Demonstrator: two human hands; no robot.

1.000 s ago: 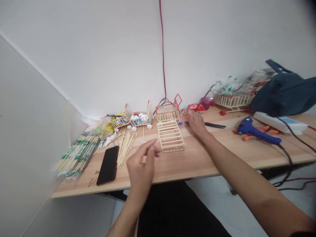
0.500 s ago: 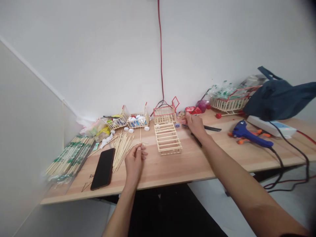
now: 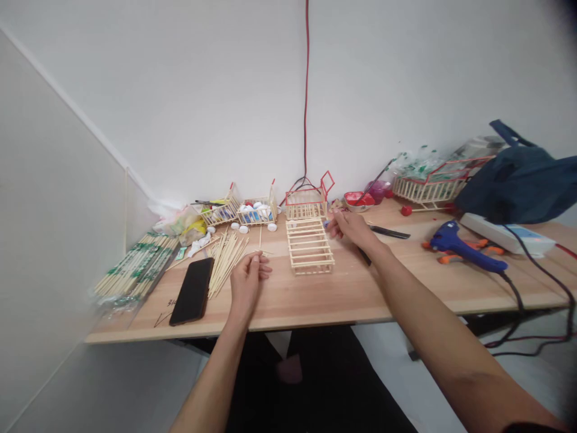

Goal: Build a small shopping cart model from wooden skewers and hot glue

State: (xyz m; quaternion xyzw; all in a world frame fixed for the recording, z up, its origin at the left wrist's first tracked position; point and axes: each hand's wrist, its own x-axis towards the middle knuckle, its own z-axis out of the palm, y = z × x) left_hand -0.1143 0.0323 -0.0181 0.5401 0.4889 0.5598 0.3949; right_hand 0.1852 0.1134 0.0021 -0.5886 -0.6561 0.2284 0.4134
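My left hand (image 3: 249, 278) rests on the wooden table (image 3: 342, 291) with its fingers pinched at short wooden sticks (image 3: 261, 253), right of a loose pile of sticks (image 3: 226, 258). My right hand (image 3: 350, 228) reaches past the right side of a ladder-like stick frame (image 3: 310, 245). Its fingers are curled near a small blue cap (image 3: 326, 224); what they hold is hidden. A black tool (image 3: 388, 232) lies just right of that hand. Behind the frame stands a stick cart with a red handle (image 3: 309, 201).
A black phone (image 3: 193, 291) lies at the left, with bundled sticks (image 3: 130, 273) beyond it. Small stick carts with white caps (image 3: 252, 213) line the back. A blue glue gun (image 3: 460, 246), a power strip (image 3: 507, 233), a dark bag (image 3: 518, 174) and another cart (image 3: 428, 183) are at the right.
My left hand came down from in front of me to the table and pinched at the short sticks. My right hand shifted slightly toward the frame's right side.
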